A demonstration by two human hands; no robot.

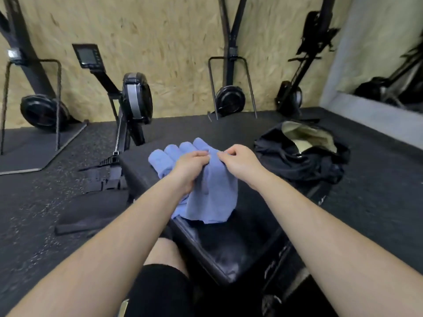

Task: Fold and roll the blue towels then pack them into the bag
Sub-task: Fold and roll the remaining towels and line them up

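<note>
A loose towel (215,195), blue, hangs in folds over the middle of a black padded bench (219,248), its lower edge lying on the pad and its upper edge lifted off it. The left hand (190,165) pinches that upper edge with curled fingers and thumb, and more of the cloth is bunched under its palm. The right hand (240,161) pinches the same edge just beside it, fingers curled in, so the two hands sit close together at the top of the cloth. Behind them, at the far end of the bench, four rolled towels (174,154) of the same blue lie side by side, touching one another, their rounded ends facing away; the loose towel covers their near ends.

Off the bench's far right corner a black bag (302,156) sits on the dark speckled floor (377,202), its mouth open and a pale lining showing inside. Off the far left corner stands a black rowing machine (135,104), with more like it along the chipboard wall (171,42). A mirror (389,53) leans at the right. Near the bench's close end a knee in black shorts (160,291) shows
</note>
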